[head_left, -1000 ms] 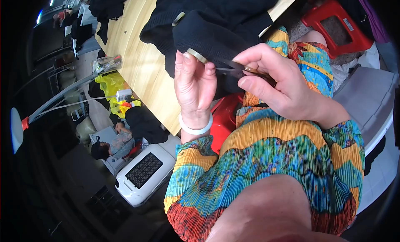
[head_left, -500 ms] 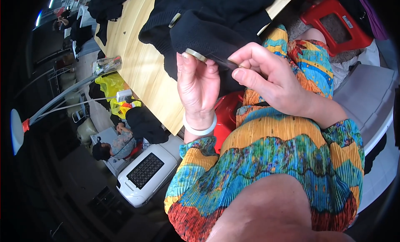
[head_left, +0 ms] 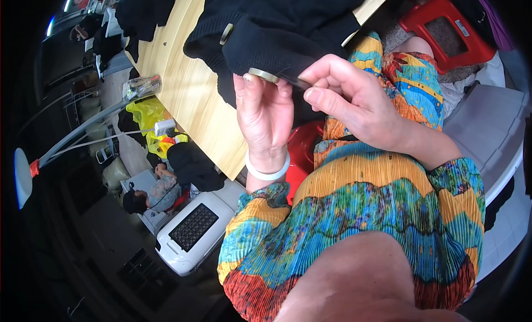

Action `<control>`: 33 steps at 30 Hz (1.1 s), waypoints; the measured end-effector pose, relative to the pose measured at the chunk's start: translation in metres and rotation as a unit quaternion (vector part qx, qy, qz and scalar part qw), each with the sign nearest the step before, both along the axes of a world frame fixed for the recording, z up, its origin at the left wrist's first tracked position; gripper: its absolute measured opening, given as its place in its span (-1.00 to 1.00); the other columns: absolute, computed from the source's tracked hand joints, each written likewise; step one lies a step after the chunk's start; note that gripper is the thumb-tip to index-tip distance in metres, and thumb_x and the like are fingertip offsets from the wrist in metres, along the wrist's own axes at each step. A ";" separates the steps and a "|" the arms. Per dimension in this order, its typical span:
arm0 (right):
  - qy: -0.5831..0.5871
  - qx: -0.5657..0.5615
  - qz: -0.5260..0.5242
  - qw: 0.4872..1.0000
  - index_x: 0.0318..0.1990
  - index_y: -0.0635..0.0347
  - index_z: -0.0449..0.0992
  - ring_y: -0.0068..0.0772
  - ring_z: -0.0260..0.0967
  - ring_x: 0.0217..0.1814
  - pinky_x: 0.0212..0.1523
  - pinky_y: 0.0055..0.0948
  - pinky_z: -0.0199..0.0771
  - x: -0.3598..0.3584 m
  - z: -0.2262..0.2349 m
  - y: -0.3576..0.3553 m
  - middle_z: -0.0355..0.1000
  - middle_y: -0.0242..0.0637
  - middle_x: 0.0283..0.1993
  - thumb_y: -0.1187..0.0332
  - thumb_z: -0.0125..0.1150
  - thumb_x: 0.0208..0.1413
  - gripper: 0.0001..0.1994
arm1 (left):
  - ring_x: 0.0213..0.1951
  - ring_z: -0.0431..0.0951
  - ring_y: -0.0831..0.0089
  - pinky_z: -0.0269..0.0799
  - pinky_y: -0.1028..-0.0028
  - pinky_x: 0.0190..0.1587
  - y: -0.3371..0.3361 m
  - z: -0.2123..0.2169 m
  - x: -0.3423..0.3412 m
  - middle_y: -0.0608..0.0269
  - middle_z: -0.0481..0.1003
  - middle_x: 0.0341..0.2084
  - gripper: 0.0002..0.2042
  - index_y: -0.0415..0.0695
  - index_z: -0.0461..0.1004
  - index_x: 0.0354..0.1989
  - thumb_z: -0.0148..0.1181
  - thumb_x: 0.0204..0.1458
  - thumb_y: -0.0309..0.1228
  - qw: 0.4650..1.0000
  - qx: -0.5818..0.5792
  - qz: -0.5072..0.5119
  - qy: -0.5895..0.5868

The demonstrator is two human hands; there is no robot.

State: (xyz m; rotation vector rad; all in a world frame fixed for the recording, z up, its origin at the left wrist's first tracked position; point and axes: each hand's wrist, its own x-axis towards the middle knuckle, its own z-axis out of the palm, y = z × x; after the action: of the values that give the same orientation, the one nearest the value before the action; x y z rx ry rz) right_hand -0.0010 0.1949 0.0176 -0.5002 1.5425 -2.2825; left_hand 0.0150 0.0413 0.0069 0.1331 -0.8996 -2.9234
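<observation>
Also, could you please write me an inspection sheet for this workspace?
Surface: wooden table, partly covered by a black knit garment.
Work items: the garment; a pale disc; a second disc on the garment; a thin dark tool, type unclear.
Clutter: clear container by the table's edge; yellow bag.
Hands: left hand holds the pale disc; right hand holds the tool.
Cables: pale cord near the lamp arm.
Surroundings: red stool; seated person; white case with black mesh.

Single head view; fisheye on your head, left of its pair, facing down past your chest [head_left: 363, 203]; left hand [head_left: 267, 116] and right hand [head_left: 354, 103] close, upper centre; table [head_left: 185, 89] slants beyond them.
</observation>
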 end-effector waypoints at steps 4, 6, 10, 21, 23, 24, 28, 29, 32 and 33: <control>0.000 0.001 0.006 1.000 -0.32 0.30 0.32 -0.78 0.22 -0.53 -0.56 -0.72 0.18 -0.001 -0.002 -0.002 0.36 -0.43 -0.55 0.41 0.04 0.04 -0.87 | -0.28 0.43 0.49 0.36 0.53 -0.35 0.000 -0.002 0.000 0.36 0.43 -0.31 -0.78 -0.01 0.32 -0.14 0.02 0.01 -0.43 1.000 -0.013 -0.003 0.010; 0.009 0.001 -0.004 1.000 -0.33 0.30 0.32 -0.78 0.22 -0.52 -0.55 -0.72 0.19 -0.001 -0.004 -0.003 0.36 -0.43 -0.55 0.42 0.06 0.03 -0.87 | -0.29 0.43 0.49 0.35 0.54 -0.37 0.001 -0.003 0.000 0.37 0.44 -0.33 -0.79 -0.01 0.33 -0.15 0.03 0.00 -0.44 1.000 -0.012 0.002 0.005; 0.024 0.018 -0.018 0.999 -0.33 0.30 0.33 -0.77 0.24 -0.51 -0.53 -0.72 0.22 -0.002 -0.004 -0.005 0.37 -0.42 -0.53 0.43 0.06 0.02 -0.87 | -0.30 0.43 0.49 0.35 0.54 -0.37 0.001 -0.004 0.000 0.37 0.45 -0.34 -0.82 -0.01 0.35 -0.18 0.02 0.01 -0.44 1.000 -0.011 0.003 -0.003; 0.036 0.025 -0.036 0.998 -0.32 0.32 0.33 -0.74 0.30 -0.46 -0.47 -0.71 0.29 -0.005 -0.007 -0.008 0.40 -0.37 -0.48 0.44 0.05 0.02 -0.87 | -0.30 0.46 0.48 0.38 0.51 -0.29 0.003 0.002 -0.004 0.32 0.46 -0.35 -0.86 -0.06 0.37 -0.24 0.03 0.00 -0.45 0.999 0.029 -0.004 -0.021; 0.048 0.027 -0.038 0.998 -0.31 0.31 0.33 -0.74 0.30 -0.46 -0.48 -0.71 0.28 -0.006 -0.008 -0.009 0.40 -0.37 -0.48 0.44 0.05 0.02 -0.87 | -0.30 0.46 0.47 0.38 0.51 -0.30 0.002 0.001 -0.003 0.32 0.46 -0.36 -0.86 -0.06 0.37 -0.24 0.02 0.00 -0.45 0.999 0.031 0.002 -0.024; 0.060 0.030 -0.040 0.997 -0.31 0.31 0.33 -0.74 0.30 -0.46 -0.48 -0.72 0.28 -0.006 -0.008 -0.009 0.40 -0.38 -0.48 0.44 0.05 0.02 -0.87 | -0.31 0.46 0.47 0.38 0.51 -0.30 0.002 0.000 -0.003 0.32 0.47 -0.38 -0.87 -0.06 0.38 -0.25 0.02 0.00 -0.45 0.999 0.033 0.007 -0.026; 0.009 -0.024 -0.070 0.997 -0.30 0.31 0.34 -0.75 0.29 -0.47 -0.46 -0.73 0.29 -0.006 -0.006 -0.010 0.37 -0.41 -0.50 0.46 0.06 0.01 -0.87 | -0.33 0.46 0.45 0.38 0.51 -0.31 0.001 0.001 -0.003 0.32 0.47 -0.40 -0.88 -0.05 0.39 -0.27 0.03 0.00 -0.44 0.999 0.018 0.000 -0.032; 0.001 -0.029 -0.086 0.996 -0.30 0.31 0.34 -0.75 0.28 -0.47 -0.46 -0.74 0.30 -0.008 -0.005 -0.009 0.37 -0.43 -0.50 0.46 0.07 0.01 -0.87 | -0.34 0.46 0.44 0.38 0.52 -0.32 -0.001 0.001 -0.004 0.32 0.48 -0.40 -0.89 -0.04 0.39 -0.28 0.03 0.00 -0.43 0.999 0.031 -0.014 -0.034; -0.034 -0.056 -0.104 0.992 -0.28 0.32 0.34 -0.75 0.27 -0.42 -0.38 -0.75 0.30 -0.021 0.001 0.001 0.36 -0.44 -0.46 0.46 0.07 0.02 -0.86 | -0.38 0.47 0.43 0.38 0.52 -0.37 -0.005 0.003 -0.004 0.32 0.48 -0.43 -0.92 -0.04 0.41 -0.32 0.05 -0.01 -0.42 0.997 0.050 -0.027 -0.044; -0.033 -0.042 -0.105 0.993 -0.24 0.32 0.32 -0.74 0.27 -0.37 -0.32 -0.75 0.29 -0.026 -0.001 0.005 0.36 -0.41 -0.39 0.45 0.06 0.02 -0.83 | -0.40 0.48 0.42 0.39 0.52 -0.39 -0.007 0.004 -0.003 0.31 0.48 -0.44 -0.93 -0.04 0.41 -0.34 0.04 0.00 -0.43 0.997 0.042 -0.028 -0.058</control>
State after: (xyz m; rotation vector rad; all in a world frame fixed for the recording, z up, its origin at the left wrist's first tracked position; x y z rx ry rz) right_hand -0.0273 0.1996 0.0168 -0.2929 1.5375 -2.5024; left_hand 0.0116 0.0340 0.0111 0.2906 -0.8089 -3.0346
